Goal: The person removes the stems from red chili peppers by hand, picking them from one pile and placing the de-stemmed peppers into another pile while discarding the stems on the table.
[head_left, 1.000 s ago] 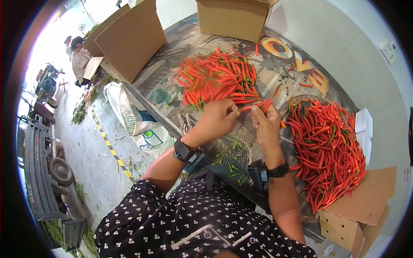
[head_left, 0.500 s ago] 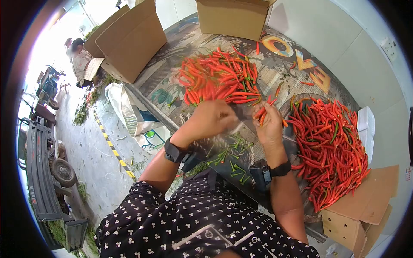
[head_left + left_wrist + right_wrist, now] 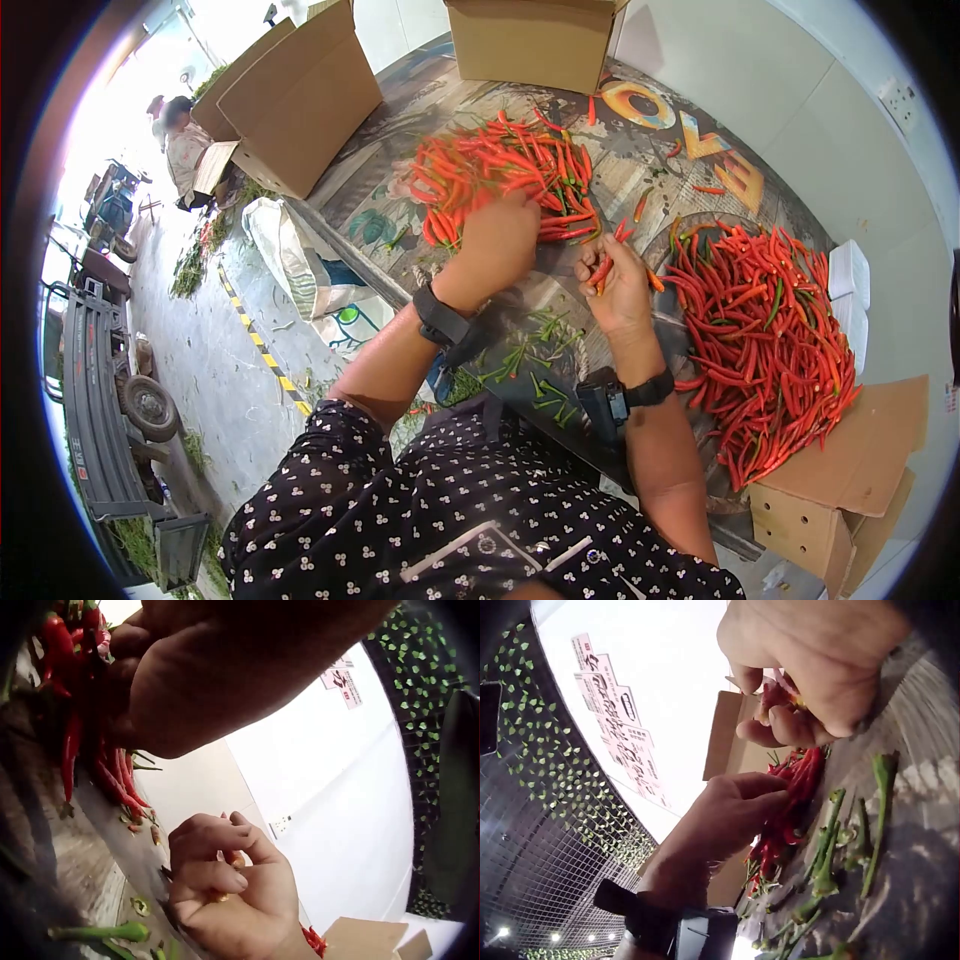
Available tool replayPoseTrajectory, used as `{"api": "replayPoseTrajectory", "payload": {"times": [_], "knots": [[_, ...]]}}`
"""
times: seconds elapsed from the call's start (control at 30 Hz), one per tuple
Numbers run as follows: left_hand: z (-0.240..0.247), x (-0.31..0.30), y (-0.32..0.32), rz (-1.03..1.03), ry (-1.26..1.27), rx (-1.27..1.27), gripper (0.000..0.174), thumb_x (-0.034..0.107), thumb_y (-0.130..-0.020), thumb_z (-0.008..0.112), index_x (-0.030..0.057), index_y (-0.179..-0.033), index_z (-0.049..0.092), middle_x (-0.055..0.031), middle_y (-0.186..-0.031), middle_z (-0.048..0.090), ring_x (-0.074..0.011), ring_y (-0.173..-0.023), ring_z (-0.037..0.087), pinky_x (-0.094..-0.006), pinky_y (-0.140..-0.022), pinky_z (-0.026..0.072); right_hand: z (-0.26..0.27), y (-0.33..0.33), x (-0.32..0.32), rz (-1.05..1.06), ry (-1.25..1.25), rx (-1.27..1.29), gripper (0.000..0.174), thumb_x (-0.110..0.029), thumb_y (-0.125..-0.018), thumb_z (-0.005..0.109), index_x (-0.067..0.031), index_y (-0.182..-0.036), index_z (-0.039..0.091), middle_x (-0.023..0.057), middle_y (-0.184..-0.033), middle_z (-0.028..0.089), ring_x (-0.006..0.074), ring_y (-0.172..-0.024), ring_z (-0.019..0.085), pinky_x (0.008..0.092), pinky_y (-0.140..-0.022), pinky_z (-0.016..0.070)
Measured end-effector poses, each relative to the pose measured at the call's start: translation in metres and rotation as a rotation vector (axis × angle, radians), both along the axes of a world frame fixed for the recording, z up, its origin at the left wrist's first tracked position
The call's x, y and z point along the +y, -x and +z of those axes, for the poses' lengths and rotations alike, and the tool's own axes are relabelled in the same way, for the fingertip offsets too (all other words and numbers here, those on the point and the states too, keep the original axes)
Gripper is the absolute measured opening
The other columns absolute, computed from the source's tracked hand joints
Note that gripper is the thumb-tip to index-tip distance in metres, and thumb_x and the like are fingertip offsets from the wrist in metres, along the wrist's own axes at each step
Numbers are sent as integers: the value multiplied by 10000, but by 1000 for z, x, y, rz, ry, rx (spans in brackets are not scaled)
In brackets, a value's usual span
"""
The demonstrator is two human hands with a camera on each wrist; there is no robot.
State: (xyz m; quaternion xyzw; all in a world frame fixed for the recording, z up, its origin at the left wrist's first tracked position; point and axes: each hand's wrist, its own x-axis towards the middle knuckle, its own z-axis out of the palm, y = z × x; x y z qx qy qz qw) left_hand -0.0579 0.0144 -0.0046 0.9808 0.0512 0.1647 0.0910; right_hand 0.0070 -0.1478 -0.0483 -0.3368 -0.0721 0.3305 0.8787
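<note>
My left hand point(image 3: 500, 245) is at the near edge of the smaller chili pile point(image 3: 565, 190), its fingertips among the red peppers; the right wrist view shows that hand point(image 3: 727, 810) touching the pile. Whether it pinches a pepper is hidden. My right hand point(image 3: 618, 290), a little to the right, has its fingers curled round a few red chilies point(image 3: 601, 272), whose ends show between the fingers in the left wrist view. Green stems point(image 3: 530, 360) lie on the table nearer my body, and the right wrist view shows them point(image 3: 826, 862) below the hands.
A large heap of red chilies point(image 3: 765, 340) is on the right, beside white foam trays point(image 3: 849, 290) and an open carton point(image 3: 800, 520). Cardboard boxes point(image 3: 300, 110) stand at the back and left. A white sack point(image 3: 290, 260) hangs by the table's left edge. A person point(image 3: 186, 150) is far left.
My left hand has moved away from the right hand, forward and left to the smaller pile. The right hand has stayed nearly in place with chilies in its fingers.
</note>
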Motion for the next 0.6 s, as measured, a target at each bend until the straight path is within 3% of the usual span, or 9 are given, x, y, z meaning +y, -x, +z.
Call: {"api": "replayPoseTrajectory", "payload": {"times": [0.07,0.13,0.47,0.6], "knots": [[-4,1,4,-4,9,-6,149,82,-708,569,20,-844,577,-134,-911,556,-330,-783,593,-440,-620,483,3,3,1,-4,44,-16,141,-202,-884,510,-79,-818,491,53,-689,521,172,-574,524,244,-417,337],[-11,3,10,-49,101,-95,167,169,-730,591,37,-832,581,-138,-827,554,-347,-751,575,-432,-641,463,7,4,2,-7,87,-31,153,-216,-888,515,-91,-805,485,43,-687,511,156,-566,510,232,-418,333],[2,-6,25,-90,373,-124,143,137,-819,537,2,-783,566,-180,-757,539,-364,-755,539,-427,-656,426,9,9,4,28,185,-122,124,-172,-893,524,-51,-867,525,46,-689,521,138,-534,506,221,-412,342],[4,-15,29,-285,450,-125,160,146,-837,508,-2,-807,561,-193,-766,544,-383,-753,534,-443,-661,423,7,7,4,-6,148,-60,120,-159,-886,547,-41,-903,561,39,-670,520,120,-504,489,201,-397,330]]}}
